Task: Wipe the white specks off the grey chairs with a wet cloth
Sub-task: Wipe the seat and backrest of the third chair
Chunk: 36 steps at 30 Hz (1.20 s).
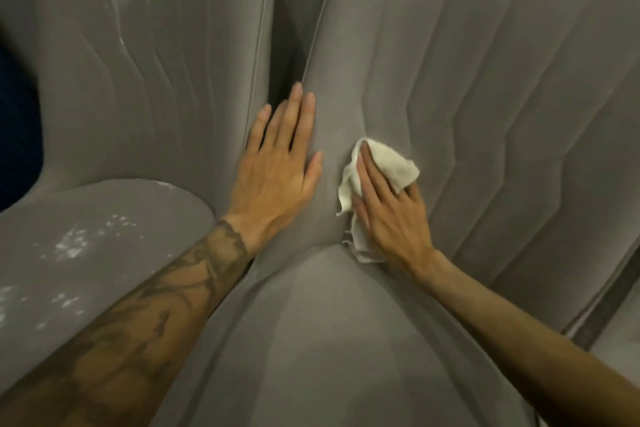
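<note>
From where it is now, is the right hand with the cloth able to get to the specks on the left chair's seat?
Probably not directly: the left forearm lies between the right hand and those specks.

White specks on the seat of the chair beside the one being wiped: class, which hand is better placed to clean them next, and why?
Right hand, probably. It already presses the cloth to the chair back; the left hand lies flat and empty. The specks lie on the left hand's side, so it must cross over.
</note>
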Motion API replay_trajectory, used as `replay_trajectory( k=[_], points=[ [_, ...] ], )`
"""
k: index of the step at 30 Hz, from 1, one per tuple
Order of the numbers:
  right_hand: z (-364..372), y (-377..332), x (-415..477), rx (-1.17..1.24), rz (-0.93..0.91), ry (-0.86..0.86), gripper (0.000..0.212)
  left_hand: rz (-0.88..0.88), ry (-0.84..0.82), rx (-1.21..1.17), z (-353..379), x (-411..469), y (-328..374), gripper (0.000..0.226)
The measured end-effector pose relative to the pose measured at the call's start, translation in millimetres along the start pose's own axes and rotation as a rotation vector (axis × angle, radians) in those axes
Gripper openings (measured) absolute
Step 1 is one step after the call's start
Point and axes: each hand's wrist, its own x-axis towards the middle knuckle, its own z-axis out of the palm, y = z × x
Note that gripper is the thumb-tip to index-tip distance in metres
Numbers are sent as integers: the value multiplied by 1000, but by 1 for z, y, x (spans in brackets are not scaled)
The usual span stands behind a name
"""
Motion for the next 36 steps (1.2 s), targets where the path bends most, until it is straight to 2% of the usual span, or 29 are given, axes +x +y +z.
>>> replay_trajectory(
  k=[3,7,9,10,12,14,17,18,21,23,25,28,30,33,36],
  points=[
    [-5,7,16,-3,5,45,70,31,-121,26,-6,-51,-7,72],
    [-22,8,116,47,135,259,63,57,-198,112,-11,-106,-21,64],
    [-19,-14,134,158,206,315,60,64,-200,105,-13,-117,-27,62],
    [-14,-30,126,233,199,284,58,70,-203,94,-14,-119,-29,62],
    [1,-66,82,289,22,145,55,73,-219,72,-14,-123,-31,60],
    [9,-88,37,205,-227,28,52,76,-242,46,-11,-130,-33,59],
    [10,-67,43,150,-346,38,53,93,-264,56,-9,-144,-37,57],
    [6,-55,58,150,-315,66,54,97,-267,62,-8,-146,-38,56],
    [-11,-20,107,151,-63,209,55,89,-287,70,-8,-147,-36,56],
    [-15,-26,114,199,42,217,53,78,-302,51,-10,-145,-33,55],
    [-11,-52,95,312,12,126,51,64,-315,23,-15,-145,-31,52],
    [-2,-95,38,446,-163,-37,48,60,-354,-37,-29,-154,-29,47],
    [-5,-115,12,566,-199,-133,48,55,-396,-90,-43,-170,-32,45],
    [-18,-137,-9,778,-128,-248,48,14,-455,-134,-68,-199,-40,40],
    [-37,-157,-3,959,106,-190,45,-153,-471,-129,-94,-223,-60,35]
  ],
)
